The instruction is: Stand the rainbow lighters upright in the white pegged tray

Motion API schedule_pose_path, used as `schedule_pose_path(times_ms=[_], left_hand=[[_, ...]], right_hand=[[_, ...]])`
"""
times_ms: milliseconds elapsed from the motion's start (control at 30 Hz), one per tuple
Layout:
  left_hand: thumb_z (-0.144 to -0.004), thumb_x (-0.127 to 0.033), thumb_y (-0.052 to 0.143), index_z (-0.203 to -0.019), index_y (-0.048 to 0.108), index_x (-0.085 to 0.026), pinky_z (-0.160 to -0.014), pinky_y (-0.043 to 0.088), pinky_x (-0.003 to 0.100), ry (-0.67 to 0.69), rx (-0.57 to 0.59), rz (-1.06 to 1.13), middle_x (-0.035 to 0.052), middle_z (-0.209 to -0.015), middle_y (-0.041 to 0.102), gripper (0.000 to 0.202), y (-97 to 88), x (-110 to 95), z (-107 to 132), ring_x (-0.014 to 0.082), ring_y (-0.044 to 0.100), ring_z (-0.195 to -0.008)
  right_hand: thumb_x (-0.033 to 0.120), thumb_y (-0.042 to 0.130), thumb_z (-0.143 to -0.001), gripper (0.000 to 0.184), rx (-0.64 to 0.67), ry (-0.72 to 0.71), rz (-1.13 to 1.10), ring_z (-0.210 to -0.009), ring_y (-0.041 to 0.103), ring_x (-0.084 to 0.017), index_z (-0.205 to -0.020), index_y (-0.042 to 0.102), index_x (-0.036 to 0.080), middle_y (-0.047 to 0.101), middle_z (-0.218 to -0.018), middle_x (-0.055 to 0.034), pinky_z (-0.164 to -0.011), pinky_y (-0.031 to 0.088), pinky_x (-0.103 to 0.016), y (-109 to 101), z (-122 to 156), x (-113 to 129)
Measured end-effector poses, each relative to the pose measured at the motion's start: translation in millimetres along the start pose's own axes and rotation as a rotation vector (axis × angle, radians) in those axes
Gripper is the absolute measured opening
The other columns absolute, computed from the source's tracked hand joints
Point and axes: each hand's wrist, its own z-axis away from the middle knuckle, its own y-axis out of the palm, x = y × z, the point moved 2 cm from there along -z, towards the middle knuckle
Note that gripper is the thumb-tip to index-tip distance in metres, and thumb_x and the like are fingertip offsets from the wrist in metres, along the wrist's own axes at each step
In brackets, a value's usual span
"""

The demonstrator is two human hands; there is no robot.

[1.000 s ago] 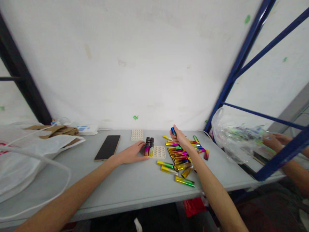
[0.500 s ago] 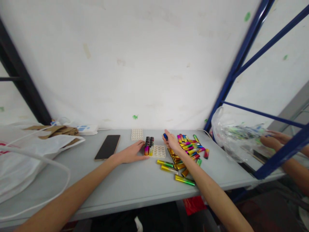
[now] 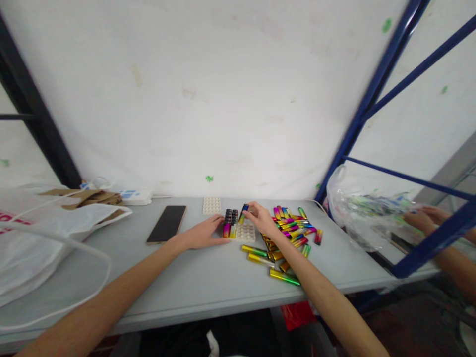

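Note:
My right hand (image 3: 261, 218) pinches a blue-topped shiny tube (image 3: 244, 211) upright over the cream holed tray (image 3: 247, 232). Several tubes (image 3: 230, 223) stand in the tray's left rows, their black caps up. My left hand (image 3: 206, 234) lies flat on the grey table (image 3: 201, 277) with its fingers against the tray's left edge. A heap of loose, rainbow-coloured tubes (image 3: 289, 230) lies right of the tray, behind my right wrist.
A second holed tray (image 3: 211, 205) and a dark phone (image 3: 167, 224) lie to the left, with white bags (image 3: 44, 238) and cardboard beyond. A blue rack frame (image 3: 372, 99) stands at right. Another person's hands (image 3: 422, 217) work at a clear plastic bag (image 3: 360, 208).
My right hand has carried the blue-topped tube leftward from above the loose heap to a spot over the tray. My left hand has stayed at the tray.

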Motion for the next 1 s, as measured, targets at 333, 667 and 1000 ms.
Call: schedule_pose_path(times_ms=[333, 667, 1000], left_hand=[[-0.095, -0.064, 0.071, -0.136, 0.062, -0.019, -0.119, 0.048, 0.047, -0.005, -0.007, -0.006, 0.0161, -0.142, 0.063, 0.061, 0.0, -1.5, 0.1, 0.0353, 0.061, -0.133], [-0.095, -0.063, 0.071, -0.142, 0.059, -0.019, -0.122, 0.045, 0.050, -0.028, 0.010, 0.007, 0.0176, -0.149, 0.060, 0.066, -3.3, -4.2, 0.8, 0.0373, 0.060, -0.137], [-0.094, -0.068, 0.068, -0.139, 0.060, -0.017, -0.123, 0.044, 0.048, -0.048, 0.020, -0.035, 0.0187, -0.149, 0.060, 0.069, -2.0, -2.9, -0.1, 0.0381, 0.059, -0.138]], right_hand=[[0.032, 0.059, -0.107, 0.019, 0.156, -0.100, 0.309, -0.096, 0.076, -0.025, -0.123, 0.056, 0.023, 0.081, -0.103, -0.0082, -0.085, 0.054, -0.035, -2.0, 1.8, 12.7], [0.035, 0.065, -0.105, 0.027, 0.213, -0.156, 0.291, -0.100, 0.076, -0.024, -0.130, 0.065, 0.023, 0.081, -0.109, -0.0079, -0.092, 0.054, -0.036, -7.5, 1.6, 18.8], [0.022, 0.054, -0.105, 0.032, 0.009, 0.117, 0.671, -0.127, 0.067, -0.029, -0.126, 0.077, 0.016, 0.075, -0.134, -0.0190, -0.115, 0.045, -0.042, -55.1, -3.6, -34.9]])
